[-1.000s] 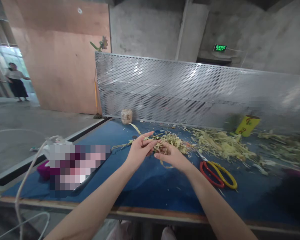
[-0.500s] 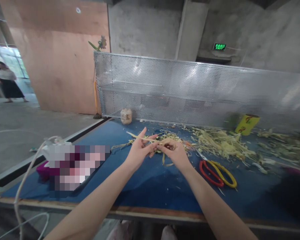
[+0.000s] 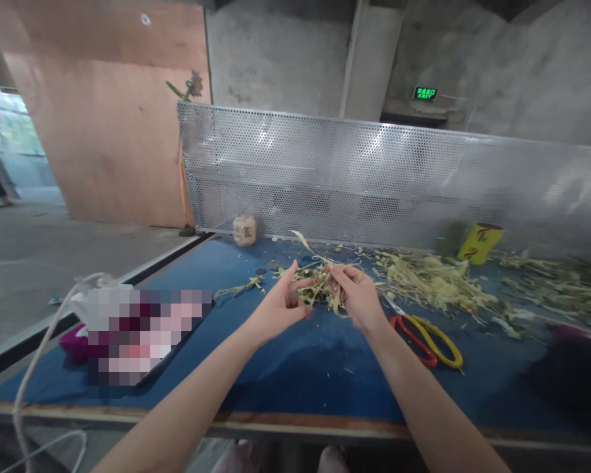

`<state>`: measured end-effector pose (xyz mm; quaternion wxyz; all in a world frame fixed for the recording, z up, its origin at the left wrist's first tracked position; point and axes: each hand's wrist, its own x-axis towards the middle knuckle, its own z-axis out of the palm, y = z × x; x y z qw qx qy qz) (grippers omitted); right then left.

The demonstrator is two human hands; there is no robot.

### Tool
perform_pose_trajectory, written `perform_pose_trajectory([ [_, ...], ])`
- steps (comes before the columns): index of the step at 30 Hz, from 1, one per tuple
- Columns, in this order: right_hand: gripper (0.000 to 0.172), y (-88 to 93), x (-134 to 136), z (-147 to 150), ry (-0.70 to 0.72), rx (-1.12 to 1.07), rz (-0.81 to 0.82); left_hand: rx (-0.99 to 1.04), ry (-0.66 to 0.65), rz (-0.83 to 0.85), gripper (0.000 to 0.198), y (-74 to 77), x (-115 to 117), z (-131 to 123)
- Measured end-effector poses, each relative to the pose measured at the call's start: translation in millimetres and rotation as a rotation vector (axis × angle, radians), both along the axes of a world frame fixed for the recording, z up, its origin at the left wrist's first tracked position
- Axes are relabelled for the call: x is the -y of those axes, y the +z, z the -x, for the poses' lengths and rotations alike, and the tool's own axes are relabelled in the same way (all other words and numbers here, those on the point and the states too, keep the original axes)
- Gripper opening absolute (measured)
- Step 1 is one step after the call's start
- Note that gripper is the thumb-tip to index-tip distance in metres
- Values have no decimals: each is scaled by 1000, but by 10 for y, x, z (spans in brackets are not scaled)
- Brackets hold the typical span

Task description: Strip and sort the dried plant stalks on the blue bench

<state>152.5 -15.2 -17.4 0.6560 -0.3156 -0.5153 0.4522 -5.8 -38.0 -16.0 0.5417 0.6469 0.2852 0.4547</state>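
Between finger and thumb of my right hand (image 3: 359, 297) are pale dry plant strips. One long strip (image 3: 303, 242) sticks up from that hand toward the back left, and looser ends hang below the fingers. My left hand (image 3: 282, 303) is just to the left with its fingers spread, and nothing shows in its grasp. Beneath and behind both hands lies a small heap of shredded plant fibre (image 3: 319, 289), partly hidden by them. Scissors (image 3: 436, 345) with one red and one yellow handle rest to the right of my right forearm, blades pointing away.
A larger pile of pale strips (image 3: 433, 282) lies right of centre, beside a yellow tube (image 3: 480, 243). A perforated metal screen (image 3: 325, 174) borders the blue tabletop (image 3: 295, 381). At left are a thin bundle of strips (image 3: 239, 288), a blurred-out item and a cable (image 3: 27, 394).
My left hand has come away from the strip that lay across it. My right hand has shifted slightly right, and the strip's free end now points up.
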Motion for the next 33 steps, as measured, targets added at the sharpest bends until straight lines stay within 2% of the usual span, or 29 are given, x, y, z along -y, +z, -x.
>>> perform_pose_trajectory([
  [2,21,1,22,12,3,92,-28,-19,101,-33,88,8,7,11],
  [5,24,13,72,49,-4,268,-55,-98,294,-206,82,25,16,17],
  [7,25,21,107,81,19,383,-65,-136,357,-310,79,29,18,7],
  [12,29,13,138,128,-41,535,-141,-64,341,-351,71,32,33,-33],
  [17,28,3,138,127,-30,625,-85,-66,370,-359,68,38,42,-25],
  [23,25,-7,156,150,-40,582,-68,-56,372,-310,66,25,6,1],
  [26,19,1,163,162,-28,500,-59,-13,300,-185,78,31,-9,-23],
  [29,23,21,165,152,-5,451,-73,51,252,-101,86,31,-15,-52],
  [33,27,43,166,126,-4,448,-55,72,228,-134,86,12,-1,-58],
])
